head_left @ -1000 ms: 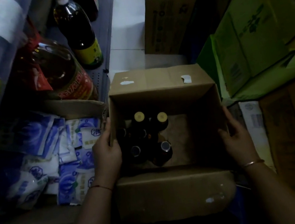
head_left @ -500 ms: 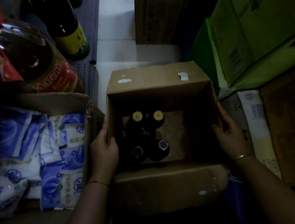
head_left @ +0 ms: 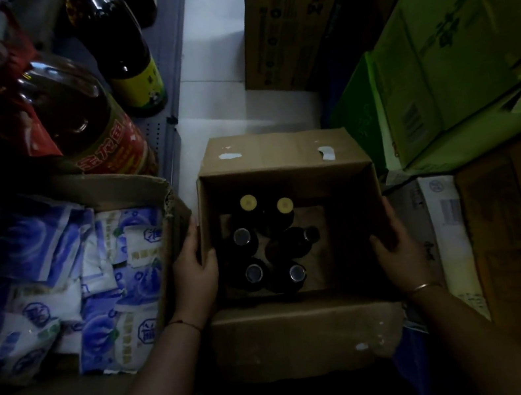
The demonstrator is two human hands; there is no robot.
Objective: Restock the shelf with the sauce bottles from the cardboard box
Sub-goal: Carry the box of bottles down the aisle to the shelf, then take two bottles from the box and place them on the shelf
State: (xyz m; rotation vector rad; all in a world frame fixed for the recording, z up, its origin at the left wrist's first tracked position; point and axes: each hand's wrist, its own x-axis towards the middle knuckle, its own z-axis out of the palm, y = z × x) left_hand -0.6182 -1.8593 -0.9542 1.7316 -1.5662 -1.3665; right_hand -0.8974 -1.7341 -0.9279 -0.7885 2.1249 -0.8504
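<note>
Left hand (head_left: 195,278) clasps left wall of cardboard box (head_left: 306,328), thumb hooked over rim; right hand (head_left: 397,248) grips right wall. Box sits on floor in aisle, flaps open. Inside, six dark sauce bottles (head_left: 267,241) bunched at left side, one leaning. Likely glass: heavy, fragile, slick; best taken by neck below cap. Farther left, shelf (head_left: 161,75) with large oil jug (head_left: 82,124).

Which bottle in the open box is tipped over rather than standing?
The middle-right sauce bottle in the cardboard box: it leans with its cap pointing right, while the other five stand upright, caps facing the camera.
</note>
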